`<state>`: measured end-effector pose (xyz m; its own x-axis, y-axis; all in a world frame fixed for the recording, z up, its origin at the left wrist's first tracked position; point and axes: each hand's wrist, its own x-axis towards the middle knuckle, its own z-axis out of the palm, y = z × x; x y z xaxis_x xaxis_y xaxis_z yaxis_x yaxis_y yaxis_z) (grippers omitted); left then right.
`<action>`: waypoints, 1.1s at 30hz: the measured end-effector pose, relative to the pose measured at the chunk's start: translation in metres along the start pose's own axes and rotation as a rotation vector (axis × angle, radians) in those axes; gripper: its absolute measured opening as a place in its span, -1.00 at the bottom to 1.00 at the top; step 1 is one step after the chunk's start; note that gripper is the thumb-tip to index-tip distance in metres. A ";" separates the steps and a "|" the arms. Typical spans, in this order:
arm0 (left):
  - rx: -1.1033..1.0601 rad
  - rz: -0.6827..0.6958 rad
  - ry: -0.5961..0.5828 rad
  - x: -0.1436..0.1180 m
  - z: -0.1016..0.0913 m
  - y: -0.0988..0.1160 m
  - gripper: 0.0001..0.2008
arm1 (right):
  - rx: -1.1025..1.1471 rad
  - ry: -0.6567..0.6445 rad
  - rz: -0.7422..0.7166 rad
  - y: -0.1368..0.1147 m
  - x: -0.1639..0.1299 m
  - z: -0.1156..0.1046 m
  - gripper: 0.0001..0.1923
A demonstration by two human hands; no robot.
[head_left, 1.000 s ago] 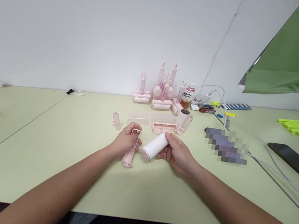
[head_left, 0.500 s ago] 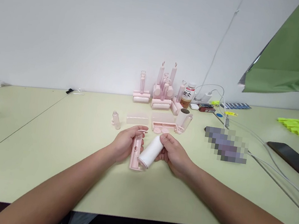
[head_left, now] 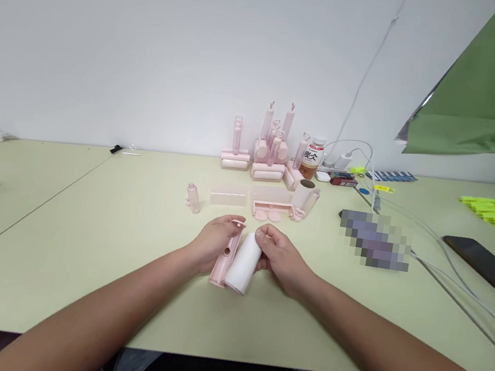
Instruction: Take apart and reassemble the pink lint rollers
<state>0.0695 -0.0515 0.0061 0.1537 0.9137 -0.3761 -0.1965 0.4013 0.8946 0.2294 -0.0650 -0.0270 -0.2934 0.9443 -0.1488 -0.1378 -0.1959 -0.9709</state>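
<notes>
Right now the left hand (head_left: 210, 245) is wrapped around a pink plastic frame (head_left: 223, 262), fingers curled over its far side and thumb near the top end, so the piece is firmly clasped. Against the frame's right side lies a white roll (head_left: 244, 262), touching it along its length, and the right hand (head_left: 280, 258) pinches the roll's far end between thumb and fingertips. Both pieces are held low over the pale green table (head_left: 78, 259), near its front edge, tilted with their near ends toward the person (whether they actually rest on the surface is hard to tell).

Just beyond the hands lie loose pink parts (head_left: 272, 208) and a flat clear cover (head_left: 227, 197), with a small clear bottle (head_left: 193, 197) to their left. Further back, against the white wall, stands a cluster of assembled pink rollers (head_left: 268, 154), and beside it a brown bottle with a white cap (head_left: 312, 158). White cables (head_left: 450, 259) run across the right part of the table, near a dark phone (head_left: 486, 268).
</notes>
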 end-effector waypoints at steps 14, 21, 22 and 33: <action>0.123 0.065 0.008 0.012 -0.006 -0.010 -0.84 | 0.183 0.095 0.017 0.000 0.005 -0.001 -0.68; 0.247 0.147 0.055 0.010 -0.013 -0.002 -0.75 | 0.193 0.151 -0.008 0.002 0.007 -0.004 -0.61; 0.210 0.136 0.037 0.011 -0.014 -0.001 -0.69 | 0.180 0.151 -0.011 0.002 0.007 -0.003 -0.60; 0.077 0.102 -0.021 0.010 -0.008 -0.005 -0.60 | 0.065 0.127 -0.050 0.000 0.004 0.003 -0.52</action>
<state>0.0646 -0.0441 -0.0037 0.1576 0.9477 -0.2775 -0.1371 0.2993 0.9442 0.2258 -0.0620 -0.0270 -0.1633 0.9783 -0.1276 -0.2113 -0.1610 -0.9641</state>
